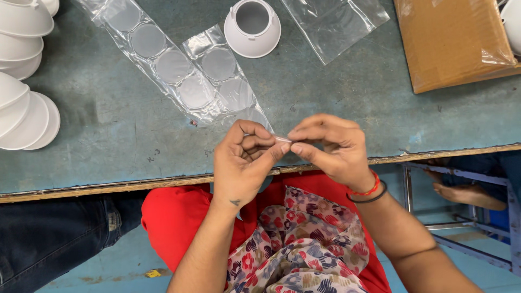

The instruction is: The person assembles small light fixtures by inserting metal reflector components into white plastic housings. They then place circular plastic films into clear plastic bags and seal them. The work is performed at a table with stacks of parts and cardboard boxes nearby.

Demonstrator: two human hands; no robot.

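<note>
Clear discs are seen sealed in two plastic sleeves on the table. A small clear disc (edge-on, near table edge) is pinched between fingers of left hand and right hand.

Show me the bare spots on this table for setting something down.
Bare blue-green tabletop lies between the stacked white plastic cones, the clear disc-filled plastic strip and the wooden front edge; also below the brown cardboard box. Crowded around the white funnel-shaped housing.

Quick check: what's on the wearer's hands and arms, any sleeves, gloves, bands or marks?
Both bare: no gloves, no sleeves in view. The right hand has two bands at the wrist, a red band and a thin black band. The left hand has a small dark mark at the wrist.
</note>
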